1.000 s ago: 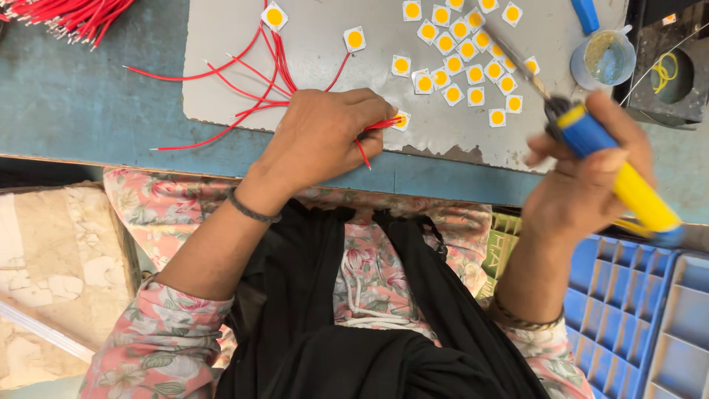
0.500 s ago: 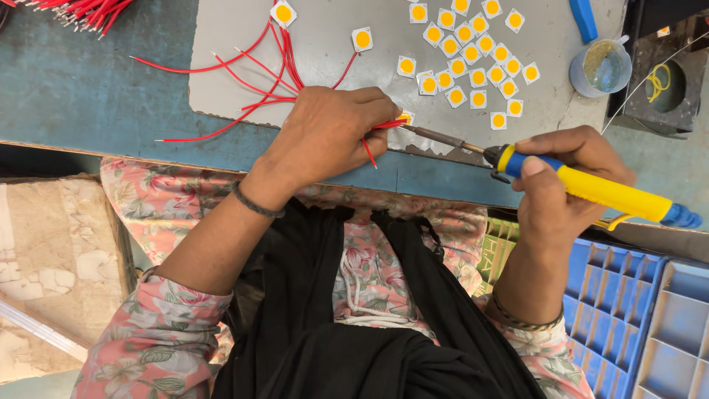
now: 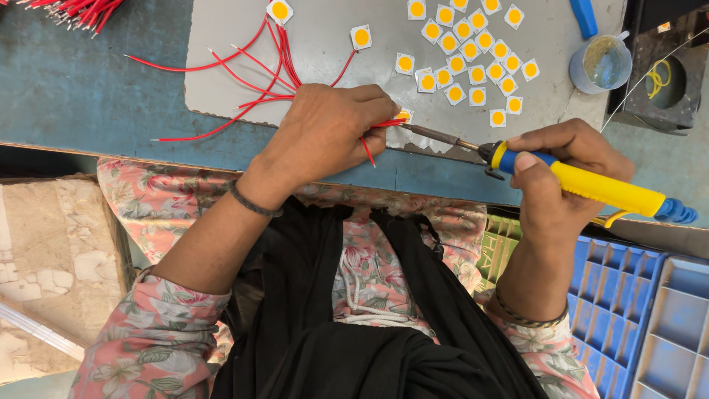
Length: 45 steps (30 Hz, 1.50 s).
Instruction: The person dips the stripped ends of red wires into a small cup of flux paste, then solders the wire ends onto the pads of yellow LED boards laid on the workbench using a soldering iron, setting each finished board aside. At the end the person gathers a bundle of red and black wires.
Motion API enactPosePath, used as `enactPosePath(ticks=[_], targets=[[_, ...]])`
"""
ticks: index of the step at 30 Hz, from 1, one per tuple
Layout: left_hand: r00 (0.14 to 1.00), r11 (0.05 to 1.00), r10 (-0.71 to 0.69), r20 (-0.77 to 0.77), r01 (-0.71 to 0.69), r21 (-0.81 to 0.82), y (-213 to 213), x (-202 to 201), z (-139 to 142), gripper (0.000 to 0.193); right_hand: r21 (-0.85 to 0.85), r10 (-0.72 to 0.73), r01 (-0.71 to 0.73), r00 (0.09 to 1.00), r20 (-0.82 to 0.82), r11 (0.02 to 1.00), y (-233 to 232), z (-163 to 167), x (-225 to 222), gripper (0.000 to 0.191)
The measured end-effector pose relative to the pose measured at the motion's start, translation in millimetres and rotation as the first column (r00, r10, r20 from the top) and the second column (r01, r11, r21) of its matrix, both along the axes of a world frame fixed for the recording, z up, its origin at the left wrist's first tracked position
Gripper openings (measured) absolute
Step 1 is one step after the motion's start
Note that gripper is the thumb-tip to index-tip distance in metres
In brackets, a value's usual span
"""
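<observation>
My left hand [image 3: 329,129] pinches a short red wire [image 3: 380,124] against a small white square chip with a yellow centre [image 3: 404,114] at the near edge of a grey mat [image 3: 325,37]. My right hand [image 3: 561,177] grips a soldering iron with a yellow and blue handle [image 3: 591,186]. Its metal tip [image 3: 425,132] points left and meets the chip and wire end beside my left fingers. Several more red wires [image 3: 251,81] fan out behind my left hand, some joined to chips.
Several loose yellow-centred chips [image 3: 469,55] lie in a cluster on the mat. A small blue cup [image 3: 602,63] and a dark stand [image 3: 665,74] are at the far right. A red wire bundle [image 3: 74,11] lies far left. Blue plastic crates [image 3: 642,318] stand at my right.
My right hand swung the soldering iron down from near the blue cup and leftward, bringing its tip to the chip under my left fingers. My left hand stayed in place.
</observation>
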<state>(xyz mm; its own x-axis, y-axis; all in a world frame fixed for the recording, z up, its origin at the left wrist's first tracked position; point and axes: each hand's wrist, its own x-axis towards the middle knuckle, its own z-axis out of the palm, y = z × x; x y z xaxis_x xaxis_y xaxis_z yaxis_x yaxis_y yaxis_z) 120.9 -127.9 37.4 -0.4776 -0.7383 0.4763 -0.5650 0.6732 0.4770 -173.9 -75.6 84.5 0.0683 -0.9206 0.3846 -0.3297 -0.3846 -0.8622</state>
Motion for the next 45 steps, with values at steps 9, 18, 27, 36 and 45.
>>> enactPosePath(ticks=[9,18,27,36,45], targets=[[1.000,1.000,-0.005,0.014,0.005,0.005,-1.1,-1.4,0.1,0.014,0.020,-0.024,0.024,0.999,-0.025,1.000,-0.2,8.4,6.9,0.022],[1.000,1.000,-0.003,0.002,0.003,0.006,-0.9,-1.9,1.4,0.015,-0.027,-0.021,0.020,1.000,-0.005,0.999,3.1,-2.6,-3.4,0.023],[1.000,1.000,0.014,0.020,-0.014,0.006,-0.9,-2.8,1.6,0.014,0.000,-0.035,0.036,0.998,-0.051,0.999,1.7,11.0,11.5,0.022],[1.000,1.000,0.003,-0.006,-0.003,-0.001,-0.7,-3.5,2.7,0.016,-0.030,-0.051,0.050,0.998,-0.030,0.998,3.2,7.4,5.3,0.020],[1.000,1.000,0.001,-0.007,-0.001,0.020,-0.6,-4.2,2.4,0.015,-0.028,-0.078,0.078,0.997,-0.012,0.997,4.0,2.7,-6.6,0.024]])
